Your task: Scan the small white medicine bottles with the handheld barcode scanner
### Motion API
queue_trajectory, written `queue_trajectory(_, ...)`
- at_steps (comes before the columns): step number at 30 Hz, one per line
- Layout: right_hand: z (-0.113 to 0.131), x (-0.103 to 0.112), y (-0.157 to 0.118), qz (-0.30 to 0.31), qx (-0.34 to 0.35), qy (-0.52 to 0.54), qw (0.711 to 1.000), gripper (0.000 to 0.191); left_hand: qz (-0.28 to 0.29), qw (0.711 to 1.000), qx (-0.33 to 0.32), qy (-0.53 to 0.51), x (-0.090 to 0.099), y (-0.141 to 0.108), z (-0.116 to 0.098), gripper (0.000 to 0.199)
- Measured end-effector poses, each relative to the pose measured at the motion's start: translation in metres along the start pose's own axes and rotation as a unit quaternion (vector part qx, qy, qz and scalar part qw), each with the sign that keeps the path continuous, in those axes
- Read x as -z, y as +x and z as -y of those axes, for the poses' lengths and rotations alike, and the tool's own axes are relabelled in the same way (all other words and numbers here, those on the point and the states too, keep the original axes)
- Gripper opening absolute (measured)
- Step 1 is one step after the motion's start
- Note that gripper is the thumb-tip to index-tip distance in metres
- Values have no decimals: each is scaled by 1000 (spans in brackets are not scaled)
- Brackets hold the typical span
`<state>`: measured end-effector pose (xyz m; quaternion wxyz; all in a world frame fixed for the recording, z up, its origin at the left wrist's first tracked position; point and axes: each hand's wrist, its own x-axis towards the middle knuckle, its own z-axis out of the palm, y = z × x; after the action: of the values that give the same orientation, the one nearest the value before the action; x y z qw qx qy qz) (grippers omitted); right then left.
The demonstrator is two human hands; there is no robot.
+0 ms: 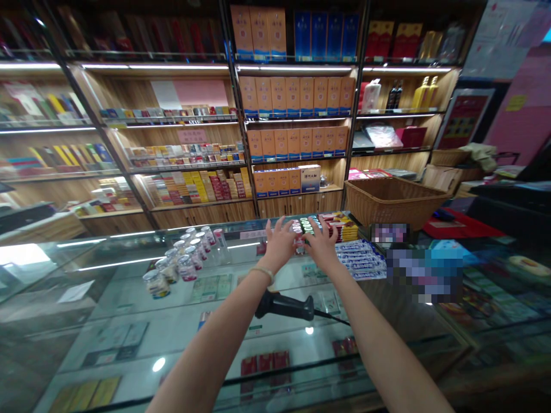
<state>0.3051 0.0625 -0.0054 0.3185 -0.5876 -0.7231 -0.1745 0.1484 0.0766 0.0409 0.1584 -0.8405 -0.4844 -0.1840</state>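
Observation:
My left hand [279, 246] and my right hand [322, 245] reach over the glass counter [172, 321], fingers spread. Between and beyond them lie small colourful packs [307, 225] in rows, which the fingertips partly cover; whether they touch is hard to tell. A small reddish item [299, 245] shows between the two hands. To the right of my right hand are blue and white wrapped sticks [361, 259], with red and yellow packs [344, 226] behind them. A black handheld scanner [286, 305] with a cable lies between my forearms.
Several small clear-lidded jars [187, 265] stand in rows on the left of the counter. A wicker basket [396, 198] sits at the back right, near a red mat [451, 221]. Shelves with boxes [293, 97] line the wall behind.

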Motion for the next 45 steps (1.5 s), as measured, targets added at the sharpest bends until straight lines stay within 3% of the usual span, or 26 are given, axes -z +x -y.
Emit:
queue_trajectory(13,7,5,-1,33,-9,48,998,11,10,1000,8,0,5,-9,11,9)
queue_trajectory(22,11,11,-4,74,42,53,995,9,25,1000,9,-11,17,-28,13,7)
queue_trajectory(34,15,20,-7,86,75,47,992,11,12,999,22,-43,18,-38,9,8)
queue_trajectory(45,29,14,-3,43,-32,189,981,15,-3,989,97,-115,29,-50,30,21)
